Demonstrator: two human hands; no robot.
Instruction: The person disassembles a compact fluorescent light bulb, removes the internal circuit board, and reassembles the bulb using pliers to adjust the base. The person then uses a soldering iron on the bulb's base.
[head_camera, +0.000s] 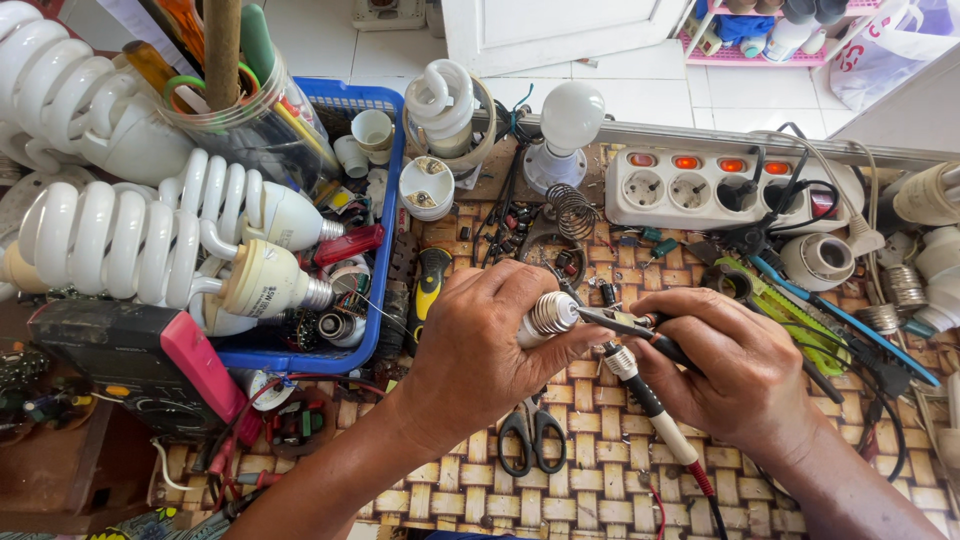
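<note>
Woven cane matting, tan and brown, covers the desk (590, 470) under both hands. Left hand (480, 350) is closed around a lamp base, its fingers (520, 290) wrapped over the body so that only the silver screw cap (552, 313) shows, pointing right, above the middle of the desk. Right hand (730, 365) holds thin metal pliers (615, 320) whose tips touch the screw cap; its fingers are pinched narrow on the handles. A soldering iron (650, 400) with a pale handle and red cord lies slanting beneath the right hand, its tip end just below the cap; whether the hand grips it cannot be told. Small black-handled scissors (531, 435) lie on the matting below the left hand. A yellow-and-black tool handle (430, 285) lies just left of the left hand, beside a blue plastic basket (390, 200) holding white spiral lamps (130, 240) and loose parts. A white power strip (700, 185) with red lit switches sits at the back right, several plugs in it. A round white bulb (570, 115) stands in a holder at the back centre. A black multimeter with red side (140, 360) lies at the left edge.
</note>
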